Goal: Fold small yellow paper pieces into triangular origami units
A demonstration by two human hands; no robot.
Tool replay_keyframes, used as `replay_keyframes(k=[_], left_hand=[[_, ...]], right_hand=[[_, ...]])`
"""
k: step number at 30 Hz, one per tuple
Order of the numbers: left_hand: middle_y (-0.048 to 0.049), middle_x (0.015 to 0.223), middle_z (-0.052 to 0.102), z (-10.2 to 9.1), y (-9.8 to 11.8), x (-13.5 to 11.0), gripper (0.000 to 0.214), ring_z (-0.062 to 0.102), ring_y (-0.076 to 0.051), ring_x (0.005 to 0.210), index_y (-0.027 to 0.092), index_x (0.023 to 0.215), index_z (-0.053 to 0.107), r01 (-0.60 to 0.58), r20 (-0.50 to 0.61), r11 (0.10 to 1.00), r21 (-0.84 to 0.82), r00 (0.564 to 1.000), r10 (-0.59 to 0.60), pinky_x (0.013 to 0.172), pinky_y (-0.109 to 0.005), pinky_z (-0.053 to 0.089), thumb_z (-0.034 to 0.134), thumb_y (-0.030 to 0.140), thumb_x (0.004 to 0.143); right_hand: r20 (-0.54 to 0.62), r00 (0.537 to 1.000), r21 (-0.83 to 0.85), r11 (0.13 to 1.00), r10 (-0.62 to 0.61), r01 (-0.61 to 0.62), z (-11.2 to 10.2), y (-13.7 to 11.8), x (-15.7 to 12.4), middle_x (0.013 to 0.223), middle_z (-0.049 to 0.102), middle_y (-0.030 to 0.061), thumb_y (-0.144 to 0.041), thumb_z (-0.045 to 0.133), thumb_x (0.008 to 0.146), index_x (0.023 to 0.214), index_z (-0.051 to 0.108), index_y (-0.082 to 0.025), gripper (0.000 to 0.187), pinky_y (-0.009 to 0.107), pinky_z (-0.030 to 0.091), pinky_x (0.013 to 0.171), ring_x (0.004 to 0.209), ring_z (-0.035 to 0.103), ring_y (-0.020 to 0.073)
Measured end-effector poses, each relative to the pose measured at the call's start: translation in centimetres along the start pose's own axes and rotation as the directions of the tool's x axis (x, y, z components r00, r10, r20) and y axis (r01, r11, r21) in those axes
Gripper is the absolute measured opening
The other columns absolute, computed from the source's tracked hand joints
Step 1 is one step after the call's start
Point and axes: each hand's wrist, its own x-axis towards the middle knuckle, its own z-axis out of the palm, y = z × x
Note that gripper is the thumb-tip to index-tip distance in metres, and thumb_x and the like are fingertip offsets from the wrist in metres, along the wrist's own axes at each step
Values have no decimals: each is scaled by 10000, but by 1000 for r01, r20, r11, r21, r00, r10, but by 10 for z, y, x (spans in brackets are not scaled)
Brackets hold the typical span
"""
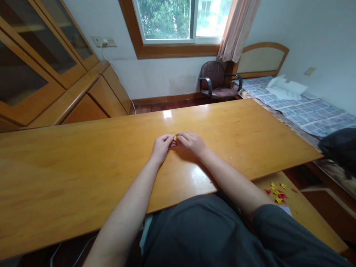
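A tiny yellow piece of folded paper (pixel 175 138) shows between my fingertips, just above the wooden table (pixel 83 159). My left hand (pixel 162 145) pinches it from the left, thumb and fingers closed. From the other side my right hand (pixel 191 142) is closed on it too, its fingertips meeting those of the left. Most of the paper is hidden by the fingers, so its exact shape cannot be made out. Several small yellow and red folded paper figures (pixel 276 191) lie in a loose cluster on a lower wooden surface at the right.
Beyond the table stands a maroon armchair (pixel 213 79) below the window. A bed with a checked sheet (pixel 297 105) runs along the right, a black bag (pixel 340 148) on its near part. Wooden cabinets (pixel 108 89) line the left, with a white cable (pixel 118 76) hanging beside them.
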Motion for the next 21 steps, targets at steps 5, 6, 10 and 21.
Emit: replay_keyframes(k=[5, 6, 10, 21], left_hand=[[-8, 674, 658, 0, 1, 0, 305, 617, -120, 610, 150, 745, 692, -1, 0, 1000, -4, 1000, 1, 701, -272, 544, 754, 443, 693], [-7, 673, 658, 1, 1, -1, 304, 617, -118, 610, 149, 747, 693, -2, 3, 1000, -9, 1000, 3, 703, -271, 544, 755, 442, 694], [-11, 685, 666, 2, 3, -2, 308, 619, -116, 618, 148, 760, 697, -17, 19, 1000, -24, 1000, 17, 708, -266, 544, 754, 445, 698], [-24, 754, 692, 3, 5, -3, 340, 642, -125, 686, 146, 858, 708, -85, 66, 995, -52, 994, 88, 740, -266, 538, 739, 460, 730]], right_hand=[[-7, 1000, -9, 1000, -2, 2, -1, -1, 0, 1022, 706, 85, -262, 423, 1001, 937, 635, -176, 238, 262, 462, 726, 816, 640, 142], [-11, 1000, -6, 1000, 2, -2, -1, -1, 0, 1022, 706, 85, -259, 422, 1001, 937, 635, -177, 238, 261, 463, 729, 817, 639, 141], [-61, 998, -1, 1000, 2, -2, -1, -1, 0, 1017, 709, 72, -257, 428, 997, 931, 641, -183, 234, 254, 473, 744, 831, 643, 138], [-100, 992, 210, 976, 77, -55, -1, 5, -4, 1081, 714, 80, -258, 472, 975, 1001, 678, -204, 215, 263, 524, 886, 965, 667, 145]])
